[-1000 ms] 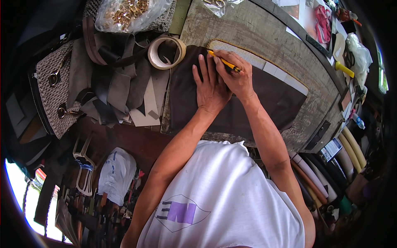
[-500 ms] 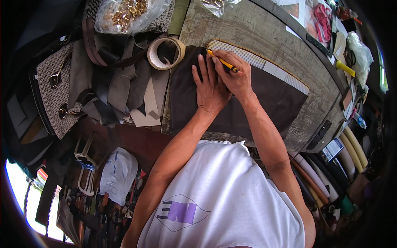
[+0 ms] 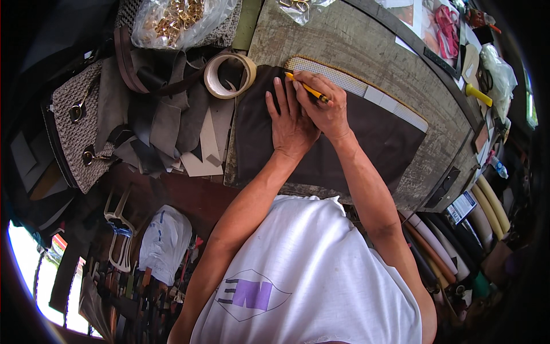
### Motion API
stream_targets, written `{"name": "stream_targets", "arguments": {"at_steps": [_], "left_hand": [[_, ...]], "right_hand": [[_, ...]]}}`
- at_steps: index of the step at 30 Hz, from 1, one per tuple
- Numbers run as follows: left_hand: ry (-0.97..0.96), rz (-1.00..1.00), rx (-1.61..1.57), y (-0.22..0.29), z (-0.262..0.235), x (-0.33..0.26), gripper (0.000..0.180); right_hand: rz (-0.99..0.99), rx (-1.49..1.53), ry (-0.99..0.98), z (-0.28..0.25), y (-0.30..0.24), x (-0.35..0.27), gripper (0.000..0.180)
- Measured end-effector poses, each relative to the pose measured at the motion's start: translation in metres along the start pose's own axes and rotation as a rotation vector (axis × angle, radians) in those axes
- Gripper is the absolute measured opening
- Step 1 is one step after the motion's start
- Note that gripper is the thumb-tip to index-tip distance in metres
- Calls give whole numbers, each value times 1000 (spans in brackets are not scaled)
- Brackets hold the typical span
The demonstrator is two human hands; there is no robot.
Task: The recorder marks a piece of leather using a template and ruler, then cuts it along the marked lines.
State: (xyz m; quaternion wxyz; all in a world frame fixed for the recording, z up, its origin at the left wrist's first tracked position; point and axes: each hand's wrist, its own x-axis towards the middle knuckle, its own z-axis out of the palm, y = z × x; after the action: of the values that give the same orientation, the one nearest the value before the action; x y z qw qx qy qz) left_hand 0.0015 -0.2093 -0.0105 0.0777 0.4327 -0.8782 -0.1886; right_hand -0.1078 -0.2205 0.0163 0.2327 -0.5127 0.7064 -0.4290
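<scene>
From the head camera, you look down on a worn grey worktop (image 3: 355,46) with a large dark brown sheet of leather (image 3: 372,137) spread flat across it. Your left hand (image 3: 289,123) lies palm down on the sheet, its fingers (image 3: 279,94) straight and close together, pressing the material against the worktop. Your right hand (image 3: 323,103) sits just beside it, touching it at the thumb side, with the fingers curled and pinching a slim yellow utility knife (image 3: 306,89). The knife's tip points to your left and rests at the far edge of the brown sheet, right against a long pale gridded ruler (image 3: 366,92) that runs along that edge.

Just to the left of the sheet's far corner stands a roll of beige tape (image 3: 229,74), lying flat with its hole upward. Beyond it, further left, is a heap of grey and brown leather strips and offcuts (image 3: 166,120), and beside that a grey woven bag panel with metal rings (image 3: 77,135). At the top left a clear plastic bag of brass-coloured metal fittings (image 3: 175,20) rests on the pile. On the far right of the worktop lies a yellow-handled tool (image 3: 478,94). Rolled materials in cream and brown (image 3: 487,212) stand below the worktop's right end.
</scene>
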Motion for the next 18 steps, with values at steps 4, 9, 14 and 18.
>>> {"name": "stream_targets", "arguments": {"at_steps": [4,9,14,18], "left_hand": [[2,1,1,0,-1,0,89],[8,0,-5,0,0,-1,88],[2,4,-1,1,-1,-1,82],[13,-2,-8,1,-3,0,80]], "right_hand": [[1,-11,6,0,-1,0,17],[31,6,4,-1,-4,1,17],[35,23,-5,-1,-3,0,18],[43,6,11,1,-4,0,17]]}}
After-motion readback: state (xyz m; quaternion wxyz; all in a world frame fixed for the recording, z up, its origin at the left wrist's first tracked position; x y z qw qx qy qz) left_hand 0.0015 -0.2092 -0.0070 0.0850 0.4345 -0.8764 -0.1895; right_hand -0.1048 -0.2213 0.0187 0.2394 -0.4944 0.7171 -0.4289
